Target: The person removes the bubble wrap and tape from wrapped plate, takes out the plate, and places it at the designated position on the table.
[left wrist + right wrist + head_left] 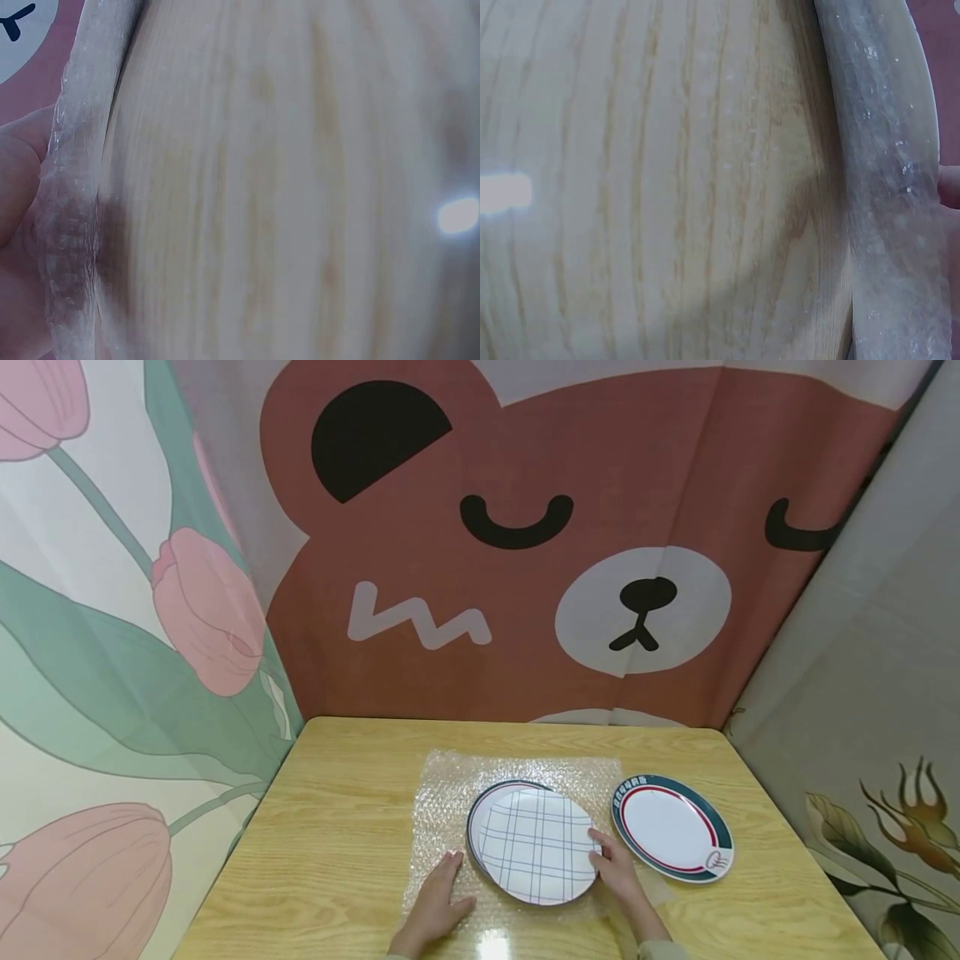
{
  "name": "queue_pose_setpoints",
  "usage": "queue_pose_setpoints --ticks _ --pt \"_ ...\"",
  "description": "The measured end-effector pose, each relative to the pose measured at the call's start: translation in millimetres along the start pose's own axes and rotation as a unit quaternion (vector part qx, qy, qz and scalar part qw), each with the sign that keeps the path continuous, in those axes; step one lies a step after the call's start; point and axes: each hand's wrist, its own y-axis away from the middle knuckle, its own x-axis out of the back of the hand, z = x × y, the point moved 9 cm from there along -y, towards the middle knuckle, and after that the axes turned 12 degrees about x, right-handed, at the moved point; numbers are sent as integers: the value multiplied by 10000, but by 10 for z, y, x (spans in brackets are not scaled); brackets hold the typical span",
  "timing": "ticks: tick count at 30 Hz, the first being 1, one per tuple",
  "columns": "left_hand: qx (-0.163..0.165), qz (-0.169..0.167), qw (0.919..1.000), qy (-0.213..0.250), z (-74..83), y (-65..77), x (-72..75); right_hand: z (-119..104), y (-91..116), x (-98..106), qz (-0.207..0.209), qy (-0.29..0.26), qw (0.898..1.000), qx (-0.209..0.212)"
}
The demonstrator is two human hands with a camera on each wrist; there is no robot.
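A white plate with a blue checked pattern (536, 852) overlaps a dark-rimmed plate (480, 806), whose left and upper edge shows from beneath. Both are over a sheet of bubble wrap (442, 777). My right hand (621, 878) pinches the checked plate at its right rim. To the left of the plates, my left hand (437, 902) rests on the bubble wrap with its fingers extended and its thumb apart. In the left wrist view part of the left hand (19, 195) appears behind the wrap's edge. Fingers (950, 187) of the right hand show at the right wrist view's edge.
Another plate (667, 827), with a green rim and a red ring, lies to the right of the wrap. The wooden table (322, 835) meets a bear-print curtain (420, 677) at its back edge. Printed cloths hang along both sides.
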Motion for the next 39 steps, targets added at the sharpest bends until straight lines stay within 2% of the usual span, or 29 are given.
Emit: queue_pose_setpoints --ticks 10,17,29,39 --pt "17 -6 10000 -5 -18 -3 -18 48 13 -1 77 -164 9995 -250" --pt "16 -37 10000 2 -32 -2 -24 64 18 -18 109 -640 9970 -427" --pt "-32 15 10000 28 -27 -2 -7 64 14 45 236 -622 9965 -508" --pt "-30 0 10000 33 -40 2 -11 97 24 131 275 -665 9946 -754"
